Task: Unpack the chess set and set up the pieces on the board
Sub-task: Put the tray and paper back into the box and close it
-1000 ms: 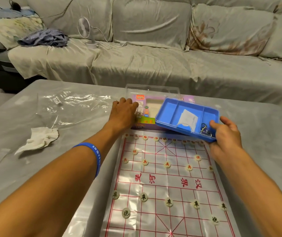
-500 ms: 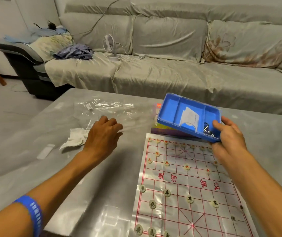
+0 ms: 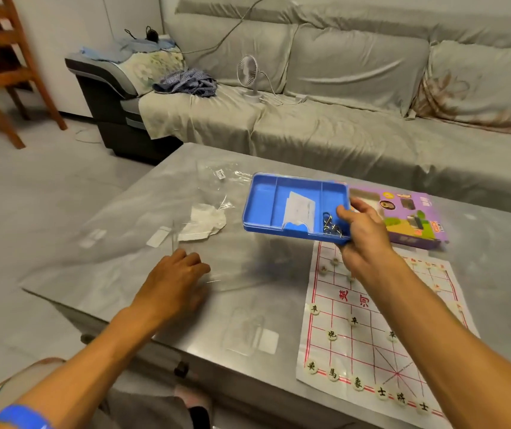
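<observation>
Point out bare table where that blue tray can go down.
Bare grey table lies between the left hand, the white tissue and the chess board. Crowded: the board, the purple box, the plastic wrap. The right hand holds the blue tray.

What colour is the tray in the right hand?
Blue; the tray held by the right hand shows clearly in the head view.

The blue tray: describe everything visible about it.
The blue tray is a shallow rectangular tray that looks like plastic, split by low walls into compartments. A white folded paper lies in the middle compartment; small metal rings sit in the right one; the left looks empty. The right hand grips its near right corner, thumb over the rim, holding it tilted above the table, clear of the chess board.
</observation>
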Demonstrator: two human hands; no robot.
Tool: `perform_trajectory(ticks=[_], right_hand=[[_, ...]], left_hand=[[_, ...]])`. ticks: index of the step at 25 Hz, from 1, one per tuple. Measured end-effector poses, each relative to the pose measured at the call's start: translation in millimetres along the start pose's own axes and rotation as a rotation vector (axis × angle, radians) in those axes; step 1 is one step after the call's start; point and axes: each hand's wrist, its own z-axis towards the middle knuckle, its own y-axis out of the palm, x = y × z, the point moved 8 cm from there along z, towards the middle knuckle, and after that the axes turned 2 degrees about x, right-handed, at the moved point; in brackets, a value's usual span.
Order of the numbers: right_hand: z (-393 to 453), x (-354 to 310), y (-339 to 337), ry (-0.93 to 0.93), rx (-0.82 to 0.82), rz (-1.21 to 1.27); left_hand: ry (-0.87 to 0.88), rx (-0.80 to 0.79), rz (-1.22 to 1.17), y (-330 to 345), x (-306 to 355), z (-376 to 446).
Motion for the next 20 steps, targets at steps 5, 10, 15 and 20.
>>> perform_trajectory(ticks=[5,10,15,20], right_hand=[[-7.2,43.7,24.0,0.056,-0.009,-0.079],[-15.9,83.9,73.3,0.06,-0.104,-0.262],[-9.7,87.1,93.1,-0.225,-0.131,-0.764],[1.5,97.6,97.6,-0.325,-0.224,-1.143]], left_hand=[[-0.462,0.236,-0.44,-28.2,-42.4,-3.9],[-0.766,0.195,-0.769,-8.0,-60.0,-2.3],[-0.782,0.114,-0.667,2.1,-57.8,-2.9],[-0.85,0.065,-0.611,6.8,-60.0,-3.1]])
